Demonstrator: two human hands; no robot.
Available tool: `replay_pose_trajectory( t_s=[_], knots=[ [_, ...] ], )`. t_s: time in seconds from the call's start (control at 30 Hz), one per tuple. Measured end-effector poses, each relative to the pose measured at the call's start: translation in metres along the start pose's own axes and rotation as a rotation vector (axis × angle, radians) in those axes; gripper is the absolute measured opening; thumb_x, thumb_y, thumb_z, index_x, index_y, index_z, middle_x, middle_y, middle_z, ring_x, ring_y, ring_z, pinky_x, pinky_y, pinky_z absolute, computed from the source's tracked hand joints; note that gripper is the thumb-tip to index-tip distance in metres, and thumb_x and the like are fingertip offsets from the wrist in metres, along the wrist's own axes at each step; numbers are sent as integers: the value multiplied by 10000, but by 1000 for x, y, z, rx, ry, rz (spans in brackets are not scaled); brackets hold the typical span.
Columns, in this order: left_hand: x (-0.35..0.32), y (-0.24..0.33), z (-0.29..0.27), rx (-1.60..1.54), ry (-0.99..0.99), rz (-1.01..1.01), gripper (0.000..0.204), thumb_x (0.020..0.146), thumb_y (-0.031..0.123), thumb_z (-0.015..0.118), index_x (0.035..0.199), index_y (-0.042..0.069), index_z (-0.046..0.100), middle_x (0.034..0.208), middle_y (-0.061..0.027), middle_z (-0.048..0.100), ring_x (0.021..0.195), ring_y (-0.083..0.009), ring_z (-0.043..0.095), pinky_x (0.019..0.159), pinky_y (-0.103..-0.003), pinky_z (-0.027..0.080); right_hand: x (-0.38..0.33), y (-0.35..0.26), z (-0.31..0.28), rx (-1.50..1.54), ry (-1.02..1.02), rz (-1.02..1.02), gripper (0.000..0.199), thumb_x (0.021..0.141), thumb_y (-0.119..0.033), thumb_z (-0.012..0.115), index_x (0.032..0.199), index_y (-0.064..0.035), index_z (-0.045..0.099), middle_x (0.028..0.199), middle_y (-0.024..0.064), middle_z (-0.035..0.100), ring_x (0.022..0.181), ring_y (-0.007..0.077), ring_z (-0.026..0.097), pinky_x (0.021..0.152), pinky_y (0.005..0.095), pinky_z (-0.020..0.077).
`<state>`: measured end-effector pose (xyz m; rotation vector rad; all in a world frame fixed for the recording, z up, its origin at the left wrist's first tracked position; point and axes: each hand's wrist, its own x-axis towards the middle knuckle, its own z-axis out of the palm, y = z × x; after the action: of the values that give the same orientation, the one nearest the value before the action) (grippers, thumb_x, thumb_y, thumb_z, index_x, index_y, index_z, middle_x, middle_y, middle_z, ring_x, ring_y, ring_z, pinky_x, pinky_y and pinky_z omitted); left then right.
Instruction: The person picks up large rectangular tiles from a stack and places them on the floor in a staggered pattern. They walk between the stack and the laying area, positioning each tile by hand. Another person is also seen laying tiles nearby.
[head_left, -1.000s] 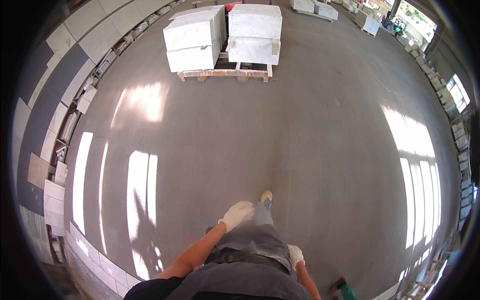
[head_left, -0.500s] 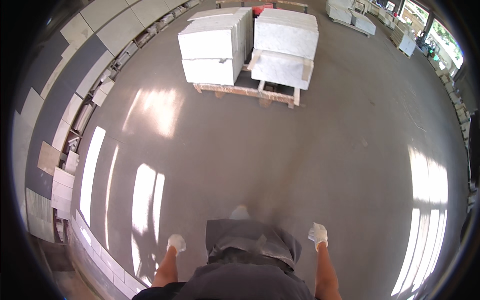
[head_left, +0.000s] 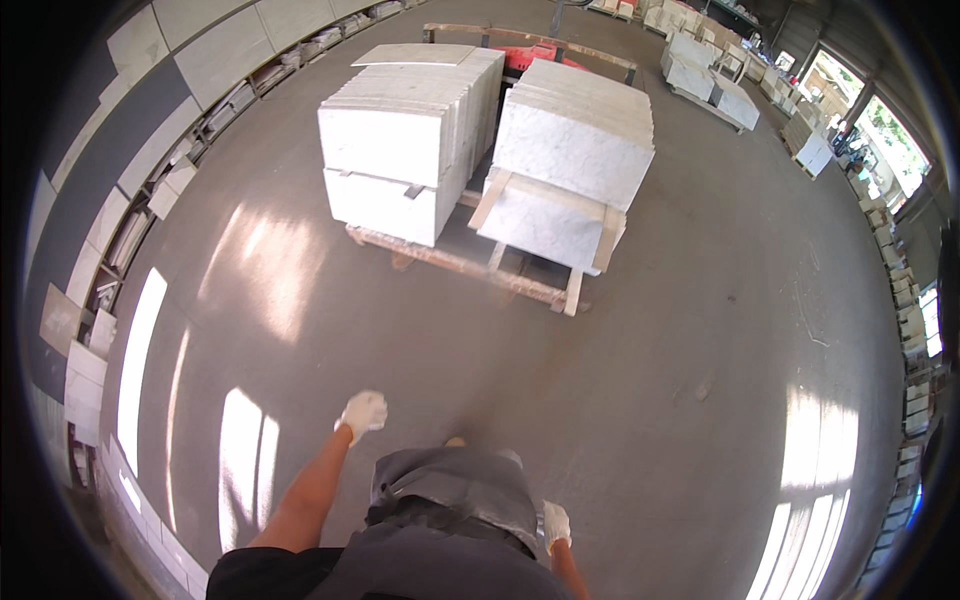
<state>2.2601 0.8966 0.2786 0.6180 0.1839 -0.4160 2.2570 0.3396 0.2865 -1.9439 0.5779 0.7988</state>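
My left hand (head_left: 365, 412), in a white work glove, swings out ahead of my body over the grey floor. Its fingers are curled in, and nothing shows in them. Close beside my right hip hangs my right hand (head_left: 557, 525), gloved in white too. Its fingers look loosely closed, with no object visible in them. Neither hand touches the stone slabs. Ahead of me, white marble slabs (head_left: 380, 145) stand in a tight row on a wooden pallet (head_left: 460, 268). A second row of grey-veined slabs (head_left: 575, 140) stands to their right, with wooden strips against its front.
Behind the slab rows something red (head_left: 530, 58) shows beside a wooden rail. More pallets of slabs (head_left: 712, 85) stand at the far right. Sample panels (head_left: 220, 60) line the left wall. Sunlight patches fall on the concrete floor (head_left: 640, 360).
The pallet of slabs appears nearer and lower in view. My left hand has swung forward, while my right hand has dropped back toward my hip.
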Motion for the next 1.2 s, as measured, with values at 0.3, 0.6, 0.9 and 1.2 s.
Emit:
replay_pose_trajectory(
  t_s=[0.3,0.6,0.9,1.2],
  knots=[
    [279,139,127,347,660,87,341,957,209,638,1233,22,569,1055,-101,658,945,-226,685,823,-385,589,155,-129,-59,176,7,394,406,992,-320,578,1242,-4,623,1046,158,708,973,300,706,779,414,606],
    [416,171,105,359,743,-137,281,914,223,666,1140,78,581,957,-55,624,868,-203,657,768,-358,570,410,-294,-158,98,-37,-349,148,972,-215,577,873,-105,573,723,10,544,614,151,544,527,311,440],
    [656,354,122,874,846,133,340,895,320,657,1059,22,652,867,-77,625,753,-176,593,689,-349,508,521,-506,-193,670,123,-183,287,986,-283,602,1135,-43,652,868,5,626,710,105,584,651,279,511],
    [874,568,64,1342,1105,487,631,914,423,616,1318,-56,543,1333,-295,567,1233,-347,567,1024,-411,434,589,-789,-224,99,364,-333,608,988,-392,569,1461,-19,488,1474,148,541,1355,263,507,1117,345,378]
  ],
)
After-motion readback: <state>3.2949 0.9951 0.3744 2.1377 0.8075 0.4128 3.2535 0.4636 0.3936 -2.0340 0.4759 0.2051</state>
